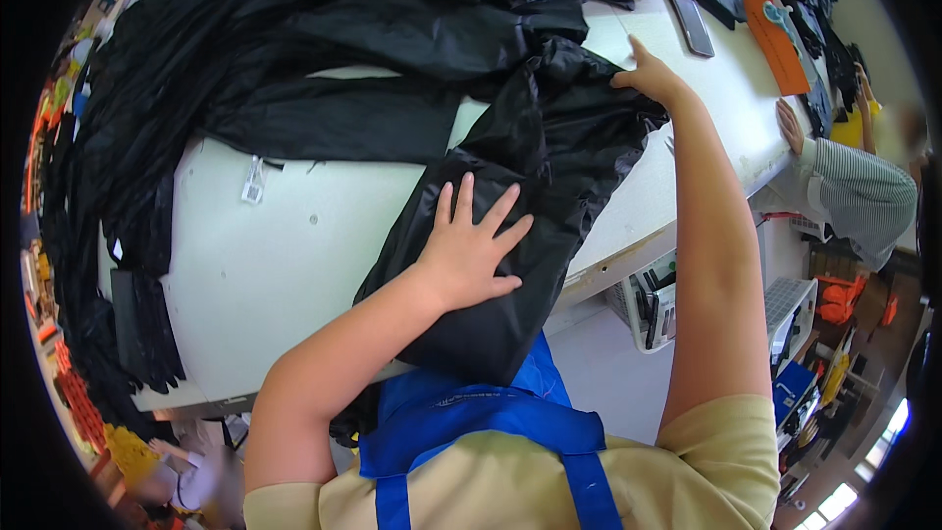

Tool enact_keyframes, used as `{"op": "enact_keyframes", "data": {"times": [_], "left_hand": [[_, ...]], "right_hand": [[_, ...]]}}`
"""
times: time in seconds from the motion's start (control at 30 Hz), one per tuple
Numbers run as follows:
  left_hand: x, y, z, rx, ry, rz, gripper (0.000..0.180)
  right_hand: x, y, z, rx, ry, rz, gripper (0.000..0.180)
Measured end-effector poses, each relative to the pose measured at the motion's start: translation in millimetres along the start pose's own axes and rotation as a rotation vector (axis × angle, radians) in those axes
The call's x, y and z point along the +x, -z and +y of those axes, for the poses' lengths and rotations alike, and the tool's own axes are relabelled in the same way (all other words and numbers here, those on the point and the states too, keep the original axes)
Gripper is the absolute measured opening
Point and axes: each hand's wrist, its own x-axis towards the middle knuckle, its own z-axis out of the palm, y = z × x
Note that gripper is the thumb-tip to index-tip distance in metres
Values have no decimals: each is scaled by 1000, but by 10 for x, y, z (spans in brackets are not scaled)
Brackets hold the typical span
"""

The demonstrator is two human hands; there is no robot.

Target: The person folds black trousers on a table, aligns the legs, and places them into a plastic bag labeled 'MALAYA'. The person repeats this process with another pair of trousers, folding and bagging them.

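A black garment [535, 152] lies across the white table [294, 265], its lower end hanging over the front edge toward my blue apron. My left hand [469, 247] presses flat on the near part of the garment, fingers spread. My right hand [650, 74] rests at the garment's far edge with fingers laid on the fabric; I cannot see whether it pinches the cloth.
A large heap of black garments [294, 49] covers the far and left table. A white tag [254, 182], a dark phone [691, 22] and an orange folder [775, 39] lie on the table. Another person's hand [790, 126] and striped sleeve are at the right edge. White baskets [653, 309] stand below.
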Motion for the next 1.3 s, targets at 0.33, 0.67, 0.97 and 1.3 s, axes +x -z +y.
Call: {"op": "enact_keyframes", "data": {"times": [0.33,0.67,0.97,1.3], "left_hand": [[27,-269,-84,-85,-68,126,76],[-41,-398,-375,-663,-262,429,38],[-1640,149,-669,-897,224,319,43],[-1678,485,-110,-464,199,541,25]], "right_hand": [[-568,816,-832,143,108,-58,56],[-3426,-795,-2296,-97,445,-174,32],[-3893,-1539,-2141,-147,407,-33,69],[-4067,-1797,-2174,-189,632,90,52]]}}
